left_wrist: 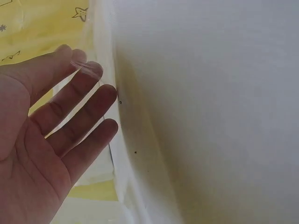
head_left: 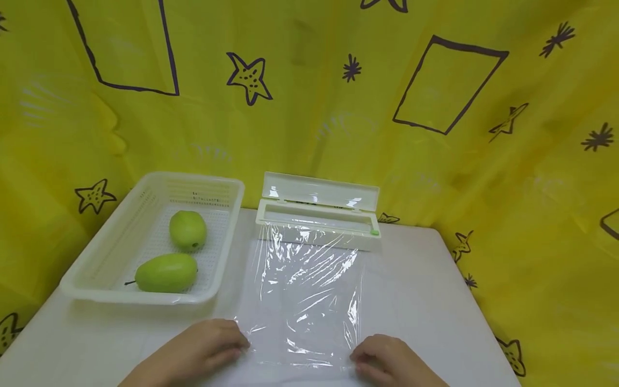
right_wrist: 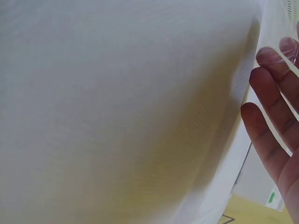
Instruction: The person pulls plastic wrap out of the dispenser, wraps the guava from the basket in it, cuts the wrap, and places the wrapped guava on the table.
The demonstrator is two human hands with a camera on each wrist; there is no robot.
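Note:
A sheet of clear plastic wrap [head_left: 309, 301] stretches toward me from a white wrap dispenser [head_left: 319, 236], whose lid stands raised at the back. My left hand [head_left: 208, 344] pinches the sheet's near left corner between thumb and index finger. In the left wrist view a bit of the film [left_wrist: 88, 69] bunches at those fingertips, and the other fingers extend loosely. On the opposite side, my right hand [head_left: 387, 357] pinches the near right corner. The right wrist view shows film [right_wrist: 292, 51] at its fingertips, with part of that hand out of frame.
A white plastic basket [head_left: 220, 269] stands on the left of the white table [head_left: 425, 301]. It holds two green pear-like fruits, one rounder [head_left: 187, 230] and one longer [head_left: 166, 273] with a stem. A yellow patterned curtain [head_left: 300, 134] hangs behind and beside the table.

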